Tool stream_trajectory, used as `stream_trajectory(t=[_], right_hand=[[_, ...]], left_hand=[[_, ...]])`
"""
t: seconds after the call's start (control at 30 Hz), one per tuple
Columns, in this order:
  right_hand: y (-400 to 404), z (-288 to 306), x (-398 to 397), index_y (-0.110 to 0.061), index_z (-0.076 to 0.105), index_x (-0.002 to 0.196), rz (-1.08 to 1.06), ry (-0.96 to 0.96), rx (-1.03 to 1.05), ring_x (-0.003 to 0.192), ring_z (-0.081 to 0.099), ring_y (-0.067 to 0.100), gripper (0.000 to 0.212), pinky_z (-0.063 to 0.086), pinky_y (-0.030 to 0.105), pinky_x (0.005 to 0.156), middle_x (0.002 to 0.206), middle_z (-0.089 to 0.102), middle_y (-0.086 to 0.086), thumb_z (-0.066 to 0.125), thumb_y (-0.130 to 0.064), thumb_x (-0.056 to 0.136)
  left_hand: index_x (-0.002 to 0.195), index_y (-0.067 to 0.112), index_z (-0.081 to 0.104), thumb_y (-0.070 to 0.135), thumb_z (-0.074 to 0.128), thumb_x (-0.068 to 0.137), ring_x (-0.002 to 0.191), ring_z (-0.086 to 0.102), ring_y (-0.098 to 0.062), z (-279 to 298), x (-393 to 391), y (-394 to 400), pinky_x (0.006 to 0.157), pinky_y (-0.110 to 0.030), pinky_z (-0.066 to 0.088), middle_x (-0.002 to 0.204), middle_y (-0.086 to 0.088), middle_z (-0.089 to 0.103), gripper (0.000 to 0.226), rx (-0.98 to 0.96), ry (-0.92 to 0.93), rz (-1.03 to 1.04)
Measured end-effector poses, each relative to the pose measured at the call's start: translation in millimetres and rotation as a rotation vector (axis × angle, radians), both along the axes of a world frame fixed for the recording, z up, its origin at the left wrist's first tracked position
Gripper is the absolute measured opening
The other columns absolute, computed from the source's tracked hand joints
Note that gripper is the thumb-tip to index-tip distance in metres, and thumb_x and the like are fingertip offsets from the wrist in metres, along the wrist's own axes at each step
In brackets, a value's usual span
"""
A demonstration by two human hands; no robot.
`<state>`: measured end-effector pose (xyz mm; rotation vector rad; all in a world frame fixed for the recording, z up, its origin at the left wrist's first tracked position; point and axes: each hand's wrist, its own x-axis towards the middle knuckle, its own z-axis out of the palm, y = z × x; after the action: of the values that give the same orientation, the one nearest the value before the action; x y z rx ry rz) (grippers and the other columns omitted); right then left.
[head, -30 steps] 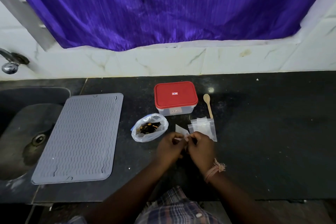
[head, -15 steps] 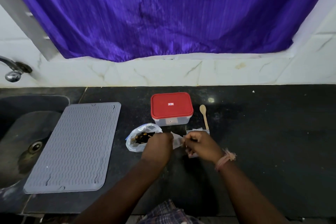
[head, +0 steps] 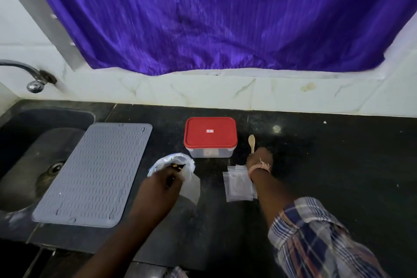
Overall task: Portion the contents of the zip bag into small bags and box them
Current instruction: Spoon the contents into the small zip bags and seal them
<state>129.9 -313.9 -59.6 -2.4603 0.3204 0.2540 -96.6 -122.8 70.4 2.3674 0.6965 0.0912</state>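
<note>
We see the zip bag (head: 171, 163) lying open on the black counter (head: 316, 176), left of the red-lidded box (head: 210, 136). Our left hand (head: 161, 185) pinches a small clear bag (head: 191, 188) beside it. Our right hand (head: 259, 158) covers the wooden spoon (head: 251, 142) handle; whether it grips we cannot tell. The lid's small label is unreadable. Spare small bags (head: 237, 187) lie under the right wrist.

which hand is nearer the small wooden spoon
Right. The right hand is at the small wooden spoon handle; the left hand is far left, at the zip bag.
</note>
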Motion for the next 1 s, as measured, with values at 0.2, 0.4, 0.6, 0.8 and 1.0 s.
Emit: stream_trajectory(t=[0.2,0.4,0.6,0.8,1.0], right_hand=[[8.3,0.2,-9.0,-0.004,0.071,0.091,-0.140,-0.143,0.231,0.088,0.068,0.037,0.013,0.058,0.042,0.073,0.090,0.071,0.018,0.063,-0.013,0.086],[47.5,42.2,-73.1,-0.017,0.061,0.087,-0.157,-0.349,0.540,0.072,0.062,0.015,0.002,0.045,0.027,0.061,0.079,0.066,-0.004,0.063,-0.016,0.089],[103.1,51.2,-147.5,-0.025,0.058,0.081,0.186,-0.440,0.564,0.073,0.062,0.004,0.016,0.049,0.025,0.063,0.076,0.065,-0.010,0.066,-0.014,0.088],[110.5,38.7,-178.5,-0.030,0.067,0.089,0.425,-0.529,0.377,0.081,0.063,0.005,0.011,0.055,0.033,0.072,0.086,0.063,-0.012,0.067,-0.021,0.084],[113.6,45.8,-173.9,-0.020,0.074,0.108,0.488,-0.480,0.163,0.079,0.059,0.009,0.020,0.055,0.031,0.071,0.090,0.059,-0.006,0.067,-0.016,0.089]], left_hand=[[0.084,0.027,0.072,0.033,0.063,0.098,0.057,0.067,-0.015,8.2,3.0,10.2,0.057,-0.033,0.054,0.067,0.001,0.072,0.018,-0.225,-0.166,0.223],[0.089,0.017,0.075,0.027,0.063,0.100,0.060,0.071,-0.010,11.8,22.2,33.1,0.058,-0.022,0.051,0.070,0.000,0.074,0.020,-0.322,-0.391,0.392],[0.091,0.017,0.072,0.033,0.058,0.102,0.075,0.073,-0.017,-20.3,17.3,83.9,0.070,-0.029,0.055,0.081,-0.001,0.075,0.023,-0.346,-0.433,0.541],[0.099,0.013,0.070,0.028,0.055,0.102,0.094,0.070,-0.025,-61.8,13.4,89.2,0.090,-0.041,0.057,0.099,-0.007,0.073,0.022,-0.321,-0.270,0.564],[0.106,0.009,0.064,0.037,0.049,0.099,0.094,0.068,-0.030,-89.3,15.9,91.1,0.090,-0.049,0.058,0.103,-0.013,0.070,0.033,-0.345,-0.188,0.540]])
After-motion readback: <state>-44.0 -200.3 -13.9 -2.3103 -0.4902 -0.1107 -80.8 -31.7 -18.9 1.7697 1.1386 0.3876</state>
